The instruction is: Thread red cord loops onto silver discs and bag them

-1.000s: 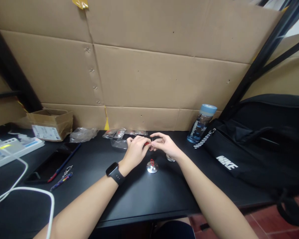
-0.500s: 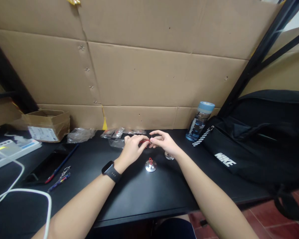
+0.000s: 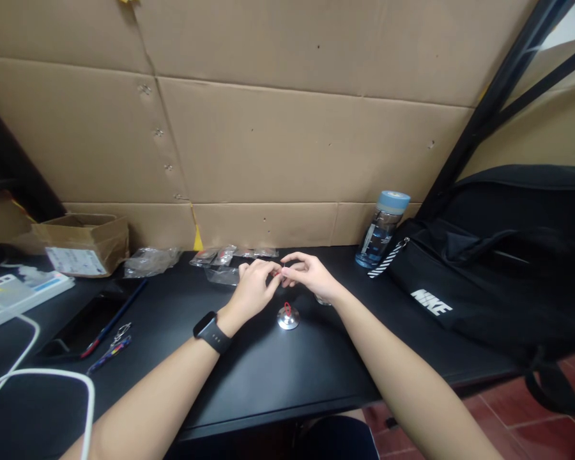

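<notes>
My left hand, with a dark watch on its wrist, is closed in a pinch on a thin red cord, mostly hidden by the fingers. Fingertip to fingertip with it, my right hand pinches the cord's other part, its index finger arched above the thumb. Just in front of both hands a shiny round metal disc lies on the black table, a red cord loop standing up from its middle. Another metal disc is mostly covered by my right wrist.
Clear plastic packets lie behind my hands by the cardboard wall. Leftward are a crumpled plastic bag, an open carton, a phone, a keychain and a power strip. Rightward stand a water bottle and a black bag.
The view has shifted slightly. My hands stay together at the red cord, which showed more between the fingers half a second ago. The right wrist now covers more of the second disc.
</notes>
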Demonstrator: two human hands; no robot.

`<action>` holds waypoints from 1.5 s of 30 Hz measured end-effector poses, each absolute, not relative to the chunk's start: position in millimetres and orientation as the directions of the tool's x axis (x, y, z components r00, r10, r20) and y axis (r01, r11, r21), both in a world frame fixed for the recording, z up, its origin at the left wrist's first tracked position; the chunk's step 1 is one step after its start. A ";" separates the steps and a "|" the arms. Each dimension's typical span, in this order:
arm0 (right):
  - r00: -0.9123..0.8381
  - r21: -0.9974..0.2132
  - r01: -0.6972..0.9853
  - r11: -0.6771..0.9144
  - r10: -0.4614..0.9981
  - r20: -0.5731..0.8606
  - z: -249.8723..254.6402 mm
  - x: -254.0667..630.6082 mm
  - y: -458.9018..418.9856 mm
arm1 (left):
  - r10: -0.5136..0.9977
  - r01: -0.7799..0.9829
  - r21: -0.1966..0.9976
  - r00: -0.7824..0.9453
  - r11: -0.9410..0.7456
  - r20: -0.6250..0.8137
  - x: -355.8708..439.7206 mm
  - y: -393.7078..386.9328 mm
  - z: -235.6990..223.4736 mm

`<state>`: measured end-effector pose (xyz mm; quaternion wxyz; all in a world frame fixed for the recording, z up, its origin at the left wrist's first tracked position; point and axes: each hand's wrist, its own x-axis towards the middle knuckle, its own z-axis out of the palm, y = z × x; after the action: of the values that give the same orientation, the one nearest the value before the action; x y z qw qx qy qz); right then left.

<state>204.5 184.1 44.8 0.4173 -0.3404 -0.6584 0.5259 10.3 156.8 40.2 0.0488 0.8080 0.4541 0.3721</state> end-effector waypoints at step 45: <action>-0.464 -0.779 0.323 0.538 0.807 0.365 51.7 217.4 192.5 | 0.729 0.687 0.367 0.353 -0.627 0.586 -1.4 160.8 46.7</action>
<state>217.4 192.5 51.7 0.3753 -0.3563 -0.7926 0.3225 -1.4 160.8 46.7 0.0287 0.8221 0.4307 0.3713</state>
